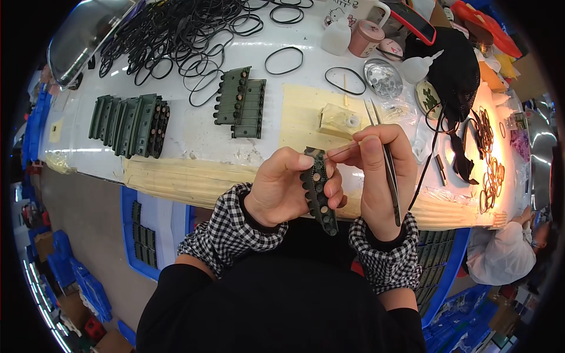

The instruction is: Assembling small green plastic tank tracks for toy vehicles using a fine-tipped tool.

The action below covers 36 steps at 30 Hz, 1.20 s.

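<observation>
My left hand (272, 187) grips a dark green model tank hull (320, 200) with a row of small round wheels along its side, some with tan centres. My right hand (385, 188) pinches a thin stick-like tool (341, 152), whose tip meets the upper end of the hull by my left fingers. Tweezers (391, 170) lie across the same right hand, points upward. Beyond my hands, a small yellowish block with a clear wrapped top (341, 120) sits on a yellow sheet (300, 112). Similar green hulls (132, 125) stand in a row at left, with two more hulls (240, 103) in the middle.
Black rubber bands (176, 35) are heaped at the far left. A round dish of small parts (384, 78), a white squeeze bottle (336, 36) and a red-edged phone (412, 22) lie at the far right. Blue trays (126, 235) flank me below the table. Someone in white (500, 256) sits at right.
</observation>
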Tool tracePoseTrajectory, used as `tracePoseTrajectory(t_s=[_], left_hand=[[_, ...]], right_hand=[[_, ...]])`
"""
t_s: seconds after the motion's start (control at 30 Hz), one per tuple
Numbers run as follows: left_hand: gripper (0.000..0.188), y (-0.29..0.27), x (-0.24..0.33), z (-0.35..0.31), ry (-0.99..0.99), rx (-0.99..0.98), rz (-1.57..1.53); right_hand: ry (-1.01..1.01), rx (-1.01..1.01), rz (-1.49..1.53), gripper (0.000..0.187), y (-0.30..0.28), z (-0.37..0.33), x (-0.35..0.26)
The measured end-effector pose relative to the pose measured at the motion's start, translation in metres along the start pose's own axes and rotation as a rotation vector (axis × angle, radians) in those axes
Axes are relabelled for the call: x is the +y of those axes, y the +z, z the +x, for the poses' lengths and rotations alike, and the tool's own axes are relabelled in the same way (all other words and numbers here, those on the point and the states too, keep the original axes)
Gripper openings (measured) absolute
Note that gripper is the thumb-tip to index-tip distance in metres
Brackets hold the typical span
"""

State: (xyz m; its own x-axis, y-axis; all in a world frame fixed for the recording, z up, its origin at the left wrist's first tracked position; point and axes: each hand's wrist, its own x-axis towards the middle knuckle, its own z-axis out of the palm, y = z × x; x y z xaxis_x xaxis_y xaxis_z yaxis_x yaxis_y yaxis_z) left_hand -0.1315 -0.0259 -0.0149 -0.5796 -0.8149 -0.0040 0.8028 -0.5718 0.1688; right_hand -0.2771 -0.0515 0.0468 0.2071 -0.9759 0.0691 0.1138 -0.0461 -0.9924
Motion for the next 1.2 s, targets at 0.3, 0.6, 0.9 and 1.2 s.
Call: tracePoseTrajectory(t_s=[0.3, 0.6, 0.9, 1.2], left_hand=[[0.031, 0.001, 0.0, 0.0, 0.0, -0.006, -0.009], [0.025, 0.023, 0.013, -0.009, 0.264, 0.233, 0.758], [0.016, 0.034, 0.019, -0.014, 0.401, 0.4, 1.492], [0.017, 0.034, 0.018, -0.015, 0.38, 0.383, 1.381]], right_hand=[[0.005, -0.009, 0.03, 0.016, -0.002, -0.001, 0.002], [-0.367, 0.249, -0.318, 0.01, -0.019, 0.019, 0.008], [-0.696, 0.242, -1.027, 0.01, -0.025, 0.034, 0.021], [-0.702, 0.316, -0.721, 0.009, -0.021, 0.019, 0.01]])
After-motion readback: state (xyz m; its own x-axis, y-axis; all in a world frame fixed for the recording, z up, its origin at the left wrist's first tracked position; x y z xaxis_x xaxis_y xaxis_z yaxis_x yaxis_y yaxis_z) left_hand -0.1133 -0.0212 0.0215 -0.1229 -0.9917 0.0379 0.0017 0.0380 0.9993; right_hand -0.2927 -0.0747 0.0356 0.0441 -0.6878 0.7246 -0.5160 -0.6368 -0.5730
